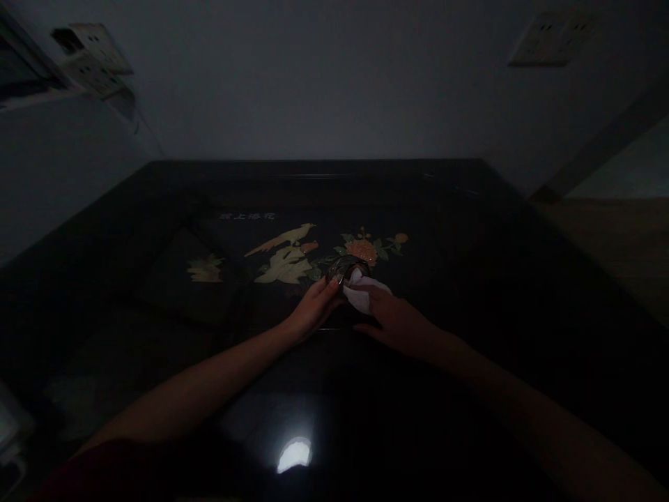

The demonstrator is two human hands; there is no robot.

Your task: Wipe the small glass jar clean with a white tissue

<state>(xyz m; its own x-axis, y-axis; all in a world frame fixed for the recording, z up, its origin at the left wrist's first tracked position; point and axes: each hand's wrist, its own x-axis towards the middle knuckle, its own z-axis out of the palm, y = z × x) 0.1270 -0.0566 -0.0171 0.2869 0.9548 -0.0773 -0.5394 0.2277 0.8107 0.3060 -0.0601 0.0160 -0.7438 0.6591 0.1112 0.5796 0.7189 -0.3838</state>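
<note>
Gripping a dark round object [345, 265] by its near left edge, the left hand [315, 305] is closed on it, with the thumb lying on the upper side. The right hand [387, 315] is closed on a white cloth [359, 300], which is bunched and in contact with the object's near right side; one digit of this hand extends apart, clear of the cloth. The object is glossy and appears patterned; its exact kind cannot be determined in the low light. It is located at about the middle of the view, over the decorated part of a black table [324, 362], and overlaps the lower edge of an orange flower [362, 249]. Whether it rests on the surface or is held just above it cannot be told.

Further decoration is noted to the left of the flower: a yellowish bird [285, 239], a pale leaf shape [283, 267] below it, and a line of characters [247, 216] at upper left. A bright reflection [294, 454] shows on the near portion of the tabletop. Behind the table stands a plain wall [324, 84], bearing sockets at upper left [100, 56] and at upper right [551, 38]. A dark red sleeve [104, 468] is visible at lower left.
</note>
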